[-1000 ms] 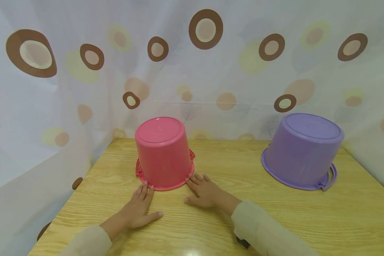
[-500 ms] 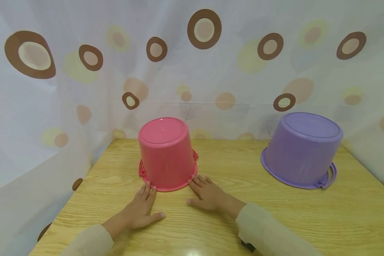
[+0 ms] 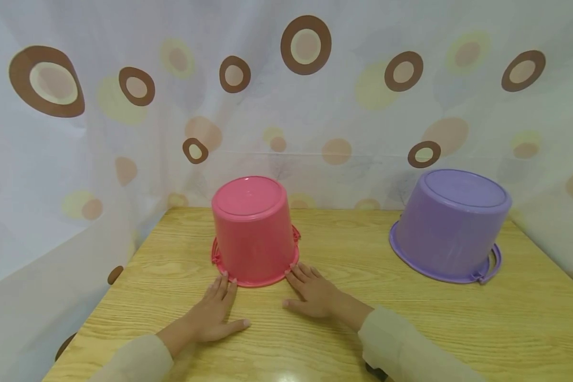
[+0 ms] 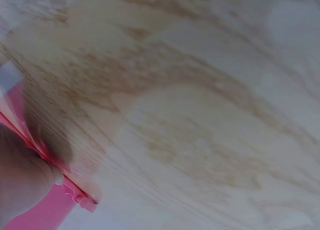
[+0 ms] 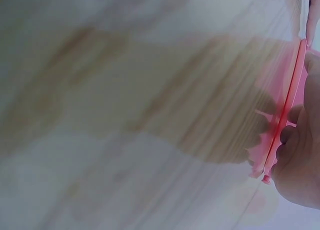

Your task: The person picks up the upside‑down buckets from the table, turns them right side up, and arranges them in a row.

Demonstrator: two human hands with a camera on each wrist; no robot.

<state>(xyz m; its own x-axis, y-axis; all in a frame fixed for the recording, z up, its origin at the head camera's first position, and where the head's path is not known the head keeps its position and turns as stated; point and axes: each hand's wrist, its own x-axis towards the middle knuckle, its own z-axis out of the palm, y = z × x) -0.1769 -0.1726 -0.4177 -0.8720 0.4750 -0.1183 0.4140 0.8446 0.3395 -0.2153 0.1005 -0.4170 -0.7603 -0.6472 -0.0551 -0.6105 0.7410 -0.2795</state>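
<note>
A pink bucket (image 3: pixel 255 239) stands upside down on the wooden table, its handle lying at the rim. My left hand (image 3: pixel 210 315) lies low at its front left, straight fingertips touching the rim. At the front right of the same rim, my right hand (image 3: pixel 315 294) touches with its fingers extended, thumb spread toward the middle. In the left wrist view, part of the left hand (image 4: pixel 25 175) is beside the pink rim. The right wrist view has the right hand (image 5: pixel 300 150) against the rim at the right edge.
An upside-down purple bucket (image 3: pixel 451 228) stands at the right, its handle at the rim's front right. The wooden table (image 3: pixel 344 239) reaches back to a white curtain (image 3: pixel 353 116) with brown and peach circles, which also hangs along both sides.
The pink bucket has slid a little to the right across the table, and both hands have moved along with it. The purple bucket stays in place.
</note>
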